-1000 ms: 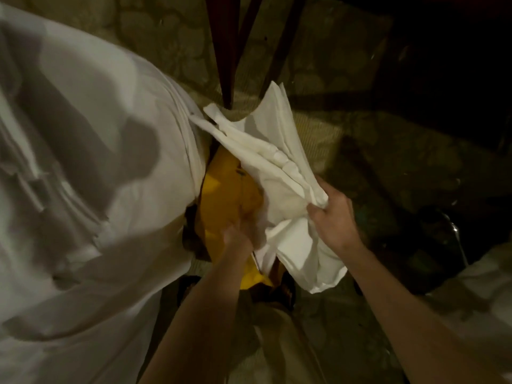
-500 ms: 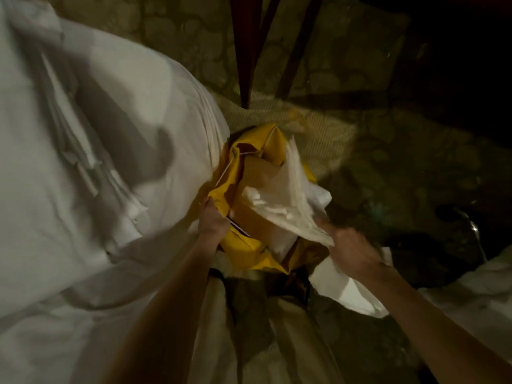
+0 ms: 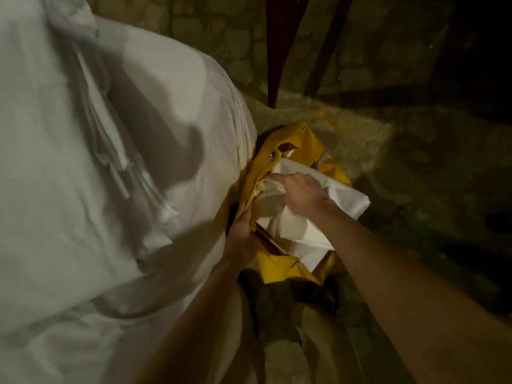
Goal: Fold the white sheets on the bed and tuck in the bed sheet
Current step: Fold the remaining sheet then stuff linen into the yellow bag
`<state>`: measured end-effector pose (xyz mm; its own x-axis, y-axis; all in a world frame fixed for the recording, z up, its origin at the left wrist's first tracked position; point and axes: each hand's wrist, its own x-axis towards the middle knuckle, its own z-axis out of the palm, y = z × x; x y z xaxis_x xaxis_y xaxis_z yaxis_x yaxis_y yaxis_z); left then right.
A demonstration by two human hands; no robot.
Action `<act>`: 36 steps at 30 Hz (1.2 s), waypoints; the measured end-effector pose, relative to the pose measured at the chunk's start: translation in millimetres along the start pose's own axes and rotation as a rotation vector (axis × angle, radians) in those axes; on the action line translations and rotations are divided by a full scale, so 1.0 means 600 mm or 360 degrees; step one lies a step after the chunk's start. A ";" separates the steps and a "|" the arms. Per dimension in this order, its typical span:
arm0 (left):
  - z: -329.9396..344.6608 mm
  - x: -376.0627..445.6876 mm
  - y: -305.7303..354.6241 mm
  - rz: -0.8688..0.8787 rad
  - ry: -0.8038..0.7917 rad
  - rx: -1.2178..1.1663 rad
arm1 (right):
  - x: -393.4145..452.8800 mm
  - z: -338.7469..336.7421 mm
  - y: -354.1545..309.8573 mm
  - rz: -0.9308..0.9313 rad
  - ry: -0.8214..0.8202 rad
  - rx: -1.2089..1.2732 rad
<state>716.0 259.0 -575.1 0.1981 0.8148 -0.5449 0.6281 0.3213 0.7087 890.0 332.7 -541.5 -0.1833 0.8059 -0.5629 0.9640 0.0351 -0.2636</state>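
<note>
A bundle of folded white sheets (image 3: 302, 228) sits in the mouth of a yellow bag (image 3: 279, 268) that stands on the floor just beside the bed. The cloth is matte and soft, creased into loose layered folds near the bag's opening; one flat, squared corner sticks out past the bag's rim toward the right. The bag looks like smooth, slightly glossy fabric, crumpled, with a small metal eyelet near its upper edge.

The right hand (image 3: 302, 194) lies on top of the bundle, knuckles up, with its fingers bent down into the white cloth; motion blur leaves it unclear whether they pinch the cloth or merely press it. The left hand (image 3: 243, 234) grips the bag's near rim, fingers curled over the yellow edge, touching the side of the bed.

The bed sheet (image 3: 83, 217) covers the mattress on the left, pale, rumpled, with long soft wrinkles and dark arm shadows across it. A few more folded white pieces (image 3: 122, 167) lie on it in a fanned, overlapping stack.

A woven ribbed mat (image 3: 346, 128) lies under the bag. Beyond it the floor (image 3: 221, 37) shows irregular stone shapes. A dark reddish wooden leg (image 3: 279, 51) stands at the top.
</note>
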 end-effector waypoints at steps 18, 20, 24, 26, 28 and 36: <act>-0.028 -0.020 0.030 -0.0298 -0.0305 0.0086 | -0.130 0.030 0.041 0.0573 -0.0120 0.0752; -0.069 -0.056 0.128 -0.0329 -0.0320 0.0134 | -0.149 0.002 0.019 0.0553 -0.0059 0.0821; -0.127 -0.072 0.195 -0.0341 -0.0244 0.0068 | -0.182 -0.051 -0.040 0.0459 -0.0020 0.0853; -0.169 -0.084 0.226 -0.0284 -0.0192 -0.0024 | -0.189 -0.085 -0.071 0.0441 -0.0029 0.0878; -0.221 -0.098 0.253 -0.0248 -0.0095 -0.0145 | -0.184 -0.132 -0.109 0.0399 -0.0011 0.0872; -0.418 -0.177 0.238 -0.0325 0.0309 -0.0119 | -0.132 -0.332 -0.327 -0.0032 0.0284 0.0867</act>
<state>596.1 339.2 -303.7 -0.0789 0.8044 -0.5888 0.5815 0.5168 0.6282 754.0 379.9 -289.2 -0.1199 0.8971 -0.4252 0.7136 -0.2198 -0.6651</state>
